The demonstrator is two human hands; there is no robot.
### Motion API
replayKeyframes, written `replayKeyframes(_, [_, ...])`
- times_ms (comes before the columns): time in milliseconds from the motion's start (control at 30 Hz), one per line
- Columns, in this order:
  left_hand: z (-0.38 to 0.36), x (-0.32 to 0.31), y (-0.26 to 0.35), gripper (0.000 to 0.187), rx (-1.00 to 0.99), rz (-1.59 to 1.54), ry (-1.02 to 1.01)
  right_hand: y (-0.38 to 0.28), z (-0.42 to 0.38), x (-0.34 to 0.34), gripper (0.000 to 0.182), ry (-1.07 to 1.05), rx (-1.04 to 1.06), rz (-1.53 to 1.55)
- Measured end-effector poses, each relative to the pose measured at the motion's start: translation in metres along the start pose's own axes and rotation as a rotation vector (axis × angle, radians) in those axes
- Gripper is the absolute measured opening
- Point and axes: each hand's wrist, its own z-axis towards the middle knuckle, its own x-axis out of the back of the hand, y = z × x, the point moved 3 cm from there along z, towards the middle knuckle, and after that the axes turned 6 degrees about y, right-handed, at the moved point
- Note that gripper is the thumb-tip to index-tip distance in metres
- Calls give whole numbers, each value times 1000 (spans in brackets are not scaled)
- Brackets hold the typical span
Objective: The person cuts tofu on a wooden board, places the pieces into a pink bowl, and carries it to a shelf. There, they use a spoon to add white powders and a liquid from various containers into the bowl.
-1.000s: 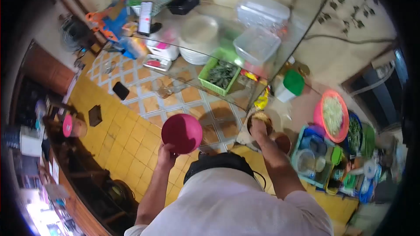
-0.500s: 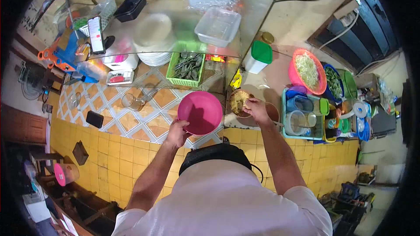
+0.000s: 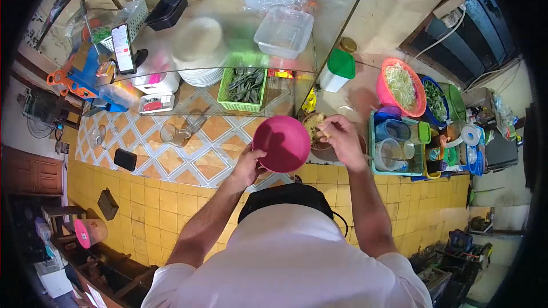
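Note:
My left hand [image 3: 247, 163] grips a deep pink bowl [image 3: 281, 148] by its left rim, thumb over the edge. The bowl is tilted toward me and only shadow shows inside it. To its right, my right hand [image 3: 343, 141] pinches a clump of golden, crumbly food [image 3: 319, 127]. These fingers are close over a round brown container [image 3: 323, 146] of the same food, partly hidden behind the pink bowl and my hand. Another round brown container [image 3: 361, 144] shows just right of my right hand.
A green basket of spoons [image 3: 222, 92] stands behind the pink bowl, near stacked white plates [image 3: 201, 77]. A glass mug [image 3: 171, 133] is on the tiled counter. To the right are a pink colander [image 3: 383, 88] of shredded vegetable and a teal crate [image 3: 374, 159] of containers.
The pink bowl in my left hand has moved right, up against the food container. My right hand has lifted slightly from the container with a clump of the golden food.

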Motion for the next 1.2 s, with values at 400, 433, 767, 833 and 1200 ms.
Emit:
replayKeyframes(400, [-7,-18,-14,60,9,-16,-92,22,-28,-30,20,-20,415,-744])
replayKeyframes(433, [-4,-17,-19,60,18,-11,-100,24,-35,-38,20,-70,479,-842])
replayKeyframes(767, [-22,-13,-43,62,-55,-66,-256,92,-46,-61,23,-441,691,-1139])
replayKeyframes(833, [-28,-13,-39,61,-41,-117,-193,74,-37,-54,21,-348,667,-1028])
replayKeyframes(1200, [-50,-10,-65,63,-63,-201,-5,138,100,39,21,-242,346,-1485])
